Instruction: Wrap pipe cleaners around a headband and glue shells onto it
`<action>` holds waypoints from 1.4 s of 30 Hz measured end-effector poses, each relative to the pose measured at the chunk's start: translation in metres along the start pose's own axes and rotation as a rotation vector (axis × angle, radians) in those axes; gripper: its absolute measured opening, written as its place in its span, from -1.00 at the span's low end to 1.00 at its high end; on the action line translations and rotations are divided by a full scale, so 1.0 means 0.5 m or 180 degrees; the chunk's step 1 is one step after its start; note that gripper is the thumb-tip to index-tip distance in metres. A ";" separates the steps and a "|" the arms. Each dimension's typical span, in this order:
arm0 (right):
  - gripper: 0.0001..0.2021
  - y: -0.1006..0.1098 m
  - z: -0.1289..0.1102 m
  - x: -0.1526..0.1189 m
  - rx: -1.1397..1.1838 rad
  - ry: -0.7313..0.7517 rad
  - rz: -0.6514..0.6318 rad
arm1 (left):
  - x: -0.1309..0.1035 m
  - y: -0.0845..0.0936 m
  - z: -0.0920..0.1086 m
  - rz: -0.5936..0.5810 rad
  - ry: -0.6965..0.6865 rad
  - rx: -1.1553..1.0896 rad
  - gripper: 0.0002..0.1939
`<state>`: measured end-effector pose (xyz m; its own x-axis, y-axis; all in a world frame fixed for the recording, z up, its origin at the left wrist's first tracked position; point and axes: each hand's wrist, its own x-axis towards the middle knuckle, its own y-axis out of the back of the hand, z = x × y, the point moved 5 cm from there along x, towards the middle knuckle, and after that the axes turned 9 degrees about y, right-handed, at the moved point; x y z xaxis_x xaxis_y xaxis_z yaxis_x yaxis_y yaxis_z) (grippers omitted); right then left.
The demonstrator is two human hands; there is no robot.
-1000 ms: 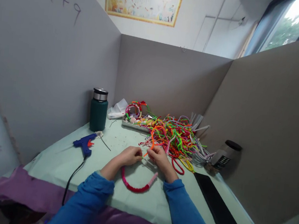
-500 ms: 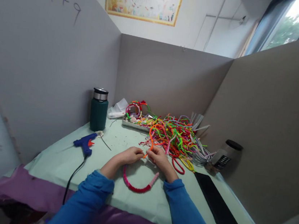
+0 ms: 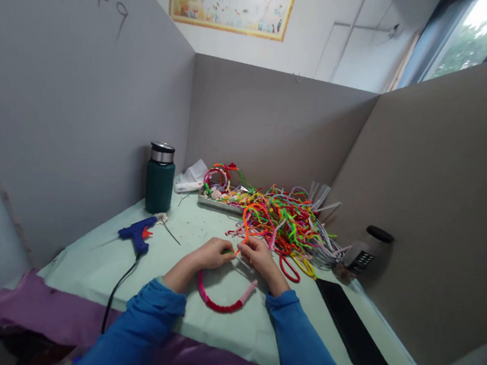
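Note:
An orange pipe cleaner (image 3: 246, 221) stands up in a loop from between my hands. My right hand (image 3: 259, 258) is closed, pinching it near its lower end. Close beside, my left hand (image 3: 213, 254) is closed with its fingertips at that lower end; a bit of green shows by its fingers. Below both hands lies a curved headband (image 3: 220, 308), wrapped in pink and red fuzzy material with a pale pink tip at the right. Its left end passes behind my left hand. A thin pale strip near my right fingers is too blurred to name.
Behind my hands are a heap of coloured pipe cleaners (image 3: 295, 212) and a metal tray (image 3: 220, 205). Left stand a green bottle (image 3: 159, 181) and a corded blue glue gun (image 3: 136, 233). Scissors (image 3: 290, 269), a black slab (image 3: 354, 326) and a tilted jar (image 3: 363, 253) are right.
My hands hold almost the same place, with the left fingers shifted slightly and a green bit now showing at them. The whole view has moved slightly; the headband lies as before.

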<state>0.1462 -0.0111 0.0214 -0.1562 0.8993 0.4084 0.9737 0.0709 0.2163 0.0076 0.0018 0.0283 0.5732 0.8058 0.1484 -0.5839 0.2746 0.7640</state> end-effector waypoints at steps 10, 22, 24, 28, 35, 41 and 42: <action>-0.65 -0.003 -0.002 0.000 0.0689 -0.0123 0.0160 | -0.012 0.021 0.032 0.0427 -0.0490 -0.0054 -0.79; -0.73 -0.025 0.019 0.003 0.2280 -0.0557 0.0335 | -0.028 0.048 0.060 0.0802 -0.0830 -0.0546 -0.76; -0.76 -0.030 0.015 0.002 0.2316 -0.0543 0.0326 | -0.031 0.049 0.065 0.0782 -0.0821 -0.0558 -0.75; -0.83 -0.037 0.012 0.003 0.2321 -0.0506 0.0386 | -0.034 0.049 0.070 0.0804 -0.0797 -0.0572 -0.74; -0.86 -0.022 -0.004 0.015 0.2406 -0.0218 0.0494 | -0.026 0.041 0.062 0.0806 -0.0821 -0.0653 -0.76; -0.81 -0.010 0.002 0.019 0.2347 -0.0192 0.0557 | -0.018 0.028 0.051 0.0690 -0.0421 -0.0417 -0.76; -0.81 -0.010 0.002 0.019 0.2337 -0.0202 0.0547 | -0.018 0.028 0.049 0.0707 -0.0355 -0.0374 -0.76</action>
<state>0.1401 -0.0026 0.0233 -0.0040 0.9452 0.3266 0.8472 0.1767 -0.5011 0.0085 -0.0146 0.0529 0.4797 0.7921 0.3775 -0.7613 0.1618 0.6279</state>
